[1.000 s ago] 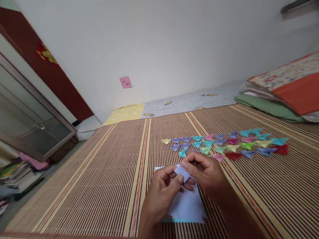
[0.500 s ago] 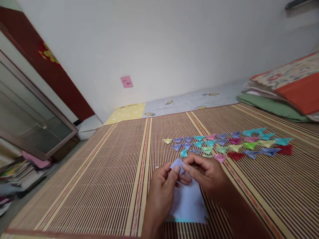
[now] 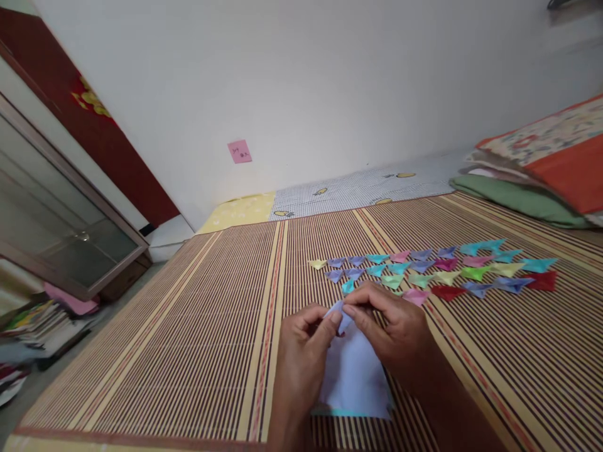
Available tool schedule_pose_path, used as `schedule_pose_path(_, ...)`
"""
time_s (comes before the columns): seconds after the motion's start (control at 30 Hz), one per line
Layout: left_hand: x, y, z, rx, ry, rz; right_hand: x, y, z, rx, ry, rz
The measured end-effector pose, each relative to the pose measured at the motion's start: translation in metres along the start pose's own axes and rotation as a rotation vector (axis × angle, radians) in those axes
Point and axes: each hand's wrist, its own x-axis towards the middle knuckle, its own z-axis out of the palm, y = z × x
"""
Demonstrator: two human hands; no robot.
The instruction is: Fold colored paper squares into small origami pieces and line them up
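Left hand (image 3: 306,355) and right hand (image 3: 396,320) pinch a small folded lavender paper (image 3: 340,316), its narrow end pointing down.

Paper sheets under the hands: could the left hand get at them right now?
Probably yes: the left hand is close to the paper sheets, whose near part is uncovered, though its fingers grip the folded paper.

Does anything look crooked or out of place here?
Nothing is spilled or visibly damaged. The pink note on the wall hangs slightly tilted, and the sheets under the hands seem unevenly stacked, with a turquoise edge poking out. The folded paper pieces sit in fairly neat rows.
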Motion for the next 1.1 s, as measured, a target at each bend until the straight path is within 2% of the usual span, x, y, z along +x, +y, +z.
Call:
schedule_pose_path(0.13,0.001,-0.003,0.0,-0.018,-0.008,0.006,0.002,0.0,0.001,-0.05,-0.046,-0.048)
schedule_pose_path(0.27,0.006,-0.012,-0.001,-0.182,-0.023,-0.055,0.003,0.001,0.001,-0.022,-0.073,-0.062)
schedule_pose_path(0.37,0.01,-0.019,-0.002,-0.352,0.034,-0.099,0.002,0.0,0.001,-0.011,-0.08,-0.084)
schedule_pose_path(0.47,0.012,-0.023,-0.003,-0.428,0.122,-0.138,0.0,-0.001,0.002,-0.036,-0.111,-0.138)
schedule_pose_path(0.57,0.013,-0.026,-0.004,-0.421,0.166,-0.148,-0.001,-0.002,0.004,-0.051,-0.13,-0.165)
schedule_pose_path(0.87,0.011,-0.026,-0.003,-0.405,0.162,-0.117,0.0,-0.003,0.011,-0.101,-0.141,-0.232)
schedule_pose_path(1.0,0.009,-0.024,-0.003,-0.304,0.176,-0.07,0.0,-0.002,0.012,-0.041,-0.119,-0.212)
schedule_pose_path(1.1,0.008,-0.022,-0.002,-0.213,0.175,-0.03,0.0,0.001,0.014,0.026,-0.091,-0.136)
